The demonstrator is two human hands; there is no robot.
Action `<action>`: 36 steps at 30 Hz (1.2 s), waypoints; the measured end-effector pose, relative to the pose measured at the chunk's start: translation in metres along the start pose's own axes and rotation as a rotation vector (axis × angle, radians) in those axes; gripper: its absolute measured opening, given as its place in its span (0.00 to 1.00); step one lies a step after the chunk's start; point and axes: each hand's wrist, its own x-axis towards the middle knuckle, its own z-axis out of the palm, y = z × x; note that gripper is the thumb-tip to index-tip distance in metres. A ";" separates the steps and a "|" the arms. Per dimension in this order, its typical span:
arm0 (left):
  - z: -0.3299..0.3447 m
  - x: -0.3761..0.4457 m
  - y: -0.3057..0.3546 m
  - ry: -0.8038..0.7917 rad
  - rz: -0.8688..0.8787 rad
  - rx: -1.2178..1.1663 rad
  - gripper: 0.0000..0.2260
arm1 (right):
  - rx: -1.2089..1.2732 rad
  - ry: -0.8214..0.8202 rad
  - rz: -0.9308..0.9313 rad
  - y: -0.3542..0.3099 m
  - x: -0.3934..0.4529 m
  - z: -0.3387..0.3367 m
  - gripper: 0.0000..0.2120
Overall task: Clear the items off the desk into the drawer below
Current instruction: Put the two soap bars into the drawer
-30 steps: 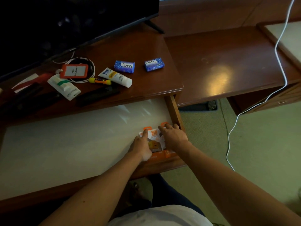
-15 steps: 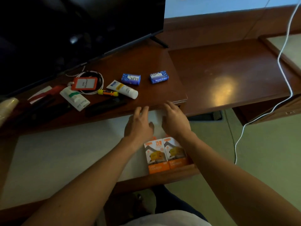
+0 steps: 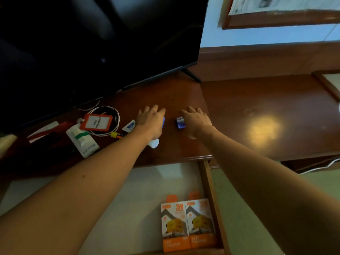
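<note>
I see my left hand (image 3: 150,117) lying flat, grip spread, over one soap bar (image 3: 163,122) mid-frame on the counter (image 3: 257,100); my right hand (image 3: 196,121), grip spread, touches the other soap bar (image 3: 180,122), long axis toward the frame's top.

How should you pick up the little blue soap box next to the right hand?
Pinch the blue soap box across its two long sides, coming straight down from above. It lies flat on the desk, a small block with open wood on its left, so thumb and fingers probably fit either side. The right hand is already beside it, fingers spread over the far end.
</note>
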 end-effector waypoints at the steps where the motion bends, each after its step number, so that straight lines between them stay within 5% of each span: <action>1: 0.000 0.008 -0.001 -0.051 -0.003 0.045 0.35 | -0.039 -0.041 -0.012 0.003 0.008 0.001 0.41; 5: 0.004 0.025 0.000 -0.193 -0.022 0.092 0.29 | -0.056 -0.081 -0.033 0.008 0.024 0.003 0.33; 8: 0.007 0.026 0.004 -0.153 -0.012 0.092 0.28 | -0.037 -0.028 -0.052 0.011 0.023 0.005 0.28; 28: 0.029 -0.133 0.048 0.218 0.192 -0.063 0.31 | 0.165 0.104 0.109 -0.019 -0.138 0.035 0.27; 36: 0.078 -0.185 0.049 0.099 0.252 -0.073 0.30 | 0.103 0.012 0.083 -0.028 -0.173 0.080 0.28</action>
